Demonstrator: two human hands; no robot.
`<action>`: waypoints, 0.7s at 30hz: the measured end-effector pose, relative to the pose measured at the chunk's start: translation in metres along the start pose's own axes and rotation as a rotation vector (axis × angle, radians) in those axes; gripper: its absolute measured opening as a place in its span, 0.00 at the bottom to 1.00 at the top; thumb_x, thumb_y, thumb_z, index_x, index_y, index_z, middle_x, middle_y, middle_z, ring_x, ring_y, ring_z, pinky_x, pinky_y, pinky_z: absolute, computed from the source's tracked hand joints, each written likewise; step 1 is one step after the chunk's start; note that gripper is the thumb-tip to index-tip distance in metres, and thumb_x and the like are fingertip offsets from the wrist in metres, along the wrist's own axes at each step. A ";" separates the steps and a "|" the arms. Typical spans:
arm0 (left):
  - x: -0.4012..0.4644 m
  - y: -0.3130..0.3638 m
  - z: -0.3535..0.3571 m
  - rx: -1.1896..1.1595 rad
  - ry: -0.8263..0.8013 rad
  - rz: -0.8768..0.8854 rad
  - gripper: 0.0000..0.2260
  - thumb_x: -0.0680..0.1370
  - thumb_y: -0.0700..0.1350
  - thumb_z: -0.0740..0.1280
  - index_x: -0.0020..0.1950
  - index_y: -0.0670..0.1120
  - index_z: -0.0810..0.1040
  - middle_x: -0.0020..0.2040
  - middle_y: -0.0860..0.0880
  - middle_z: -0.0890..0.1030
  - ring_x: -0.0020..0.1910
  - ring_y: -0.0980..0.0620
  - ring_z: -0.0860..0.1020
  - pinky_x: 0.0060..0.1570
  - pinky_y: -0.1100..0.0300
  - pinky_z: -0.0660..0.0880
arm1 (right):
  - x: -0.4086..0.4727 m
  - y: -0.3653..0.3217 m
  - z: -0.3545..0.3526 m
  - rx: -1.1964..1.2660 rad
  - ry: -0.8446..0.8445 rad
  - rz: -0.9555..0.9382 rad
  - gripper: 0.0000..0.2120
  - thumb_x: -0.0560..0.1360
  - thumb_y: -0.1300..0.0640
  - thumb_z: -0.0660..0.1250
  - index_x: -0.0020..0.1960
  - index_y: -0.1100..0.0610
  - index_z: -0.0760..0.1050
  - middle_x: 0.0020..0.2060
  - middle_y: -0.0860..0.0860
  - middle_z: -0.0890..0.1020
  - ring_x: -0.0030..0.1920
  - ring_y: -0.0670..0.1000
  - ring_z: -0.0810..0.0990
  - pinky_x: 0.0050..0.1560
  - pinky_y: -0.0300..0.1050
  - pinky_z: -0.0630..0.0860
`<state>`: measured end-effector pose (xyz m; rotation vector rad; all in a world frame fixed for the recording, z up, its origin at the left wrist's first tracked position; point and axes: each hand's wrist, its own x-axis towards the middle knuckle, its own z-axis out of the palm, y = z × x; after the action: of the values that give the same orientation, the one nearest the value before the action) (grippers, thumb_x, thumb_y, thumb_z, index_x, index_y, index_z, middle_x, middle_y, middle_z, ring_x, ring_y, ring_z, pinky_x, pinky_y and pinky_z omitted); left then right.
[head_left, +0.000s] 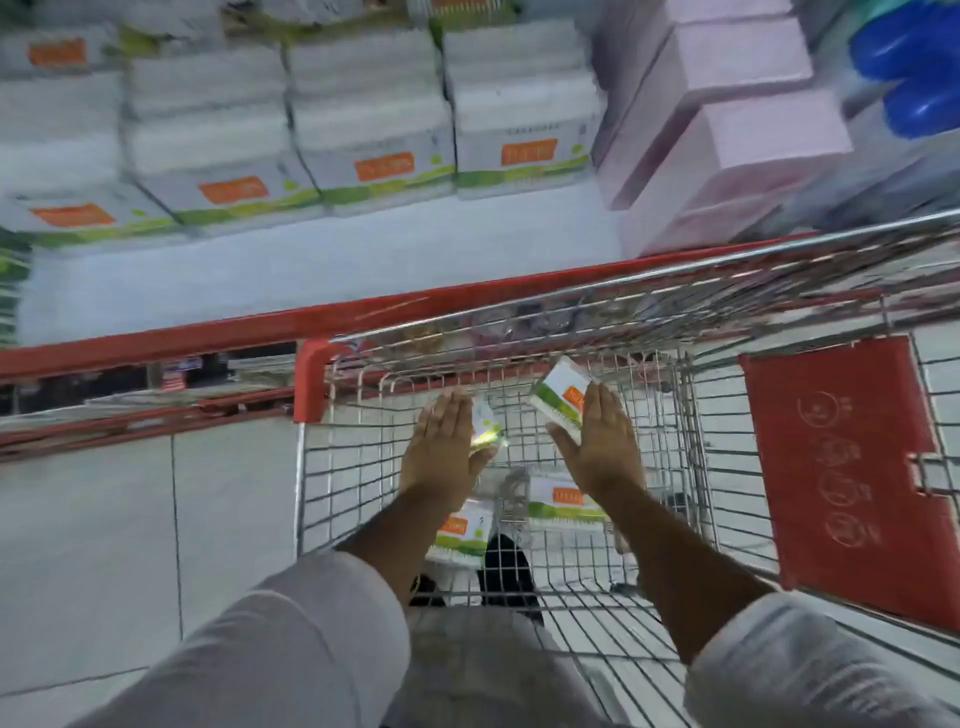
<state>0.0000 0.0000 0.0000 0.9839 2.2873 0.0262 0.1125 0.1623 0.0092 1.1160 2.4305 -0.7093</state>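
Observation:
Both my hands are stretched out over a wire shopping cart (696, 447). My left hand (441, 452) holds a small white, green and orange packet (487, 427) against its palm, the packet mostly hidden by the hand. My right hand (605, 447) holds a second, similar packet (560, 397) between thumb and extended fingers, tilted on end. Two more such packets lie on the cart's bottom, one (462, 535) below my left wrist and one (563, 501) below my right hand.
A shelf with a red front edge (208, 332) stands beyond the cart and carries rows of large white packs (374, 130), pink boxes (727, 135) and blue bottles (914, 67). The cart's red seat flap (841, 467) is at the right. Tiled floor (104, 519) lies to the left.

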 end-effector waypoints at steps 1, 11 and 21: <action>0.007 -0.002 0.001 0.060 -0.034 -0.015 0.35 0.81 0.60 0.50 0.78 0.41 0.41 0.79 0.44 0.43 0.77 0.48 0.42 0.76 0.54 0.40 | 0.010 0.004 0.000 -0.028 -0.006 0.008 0.40 0.78 0.41 0.58 0.78 0.63 0.46 0.78 0.58 0.52 0.77 0.55 0.50 0.76 0.51 0.51; 0.066 -0.012 0.001 0.262 -0.236 -0.116 0.54 0.64 0.63 0.76 0.76 0.40 0.50 0.68 0.41 0.71 0.64 0.42 0.72 0.64 0.51 0.66 | 0.084 0.015 0.001 -0.291 -0.077 0.060 0.48 0.65 0.44 0.75 0.75 0.59 0.55 0.67 0.58 0.70 0.66 0.58 0.70 0.67 0.52 0.66; 0.037 0.008 0.002 0.050 -0.136 -0.158 0.27 0.71 0.47 0.75 0.66 0.45 0.69 0.60 0.44 0.77 0.58 0.45 0.77 0.52 0.54 0.75 | 0.023 -0.001 0.024 -0.042 -0.035 0.011 0.21 0.70 0.59 0.70 0.60 0.58 0.68 0.55 0.56 0.78 0.53 0.58 0.79 0.48 0.53 0.80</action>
<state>-0.0131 0.0298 -0.0200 0.8015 2.2418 -0.1608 0.1007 0.1616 -0.0214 1.0916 2.3969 -0.6656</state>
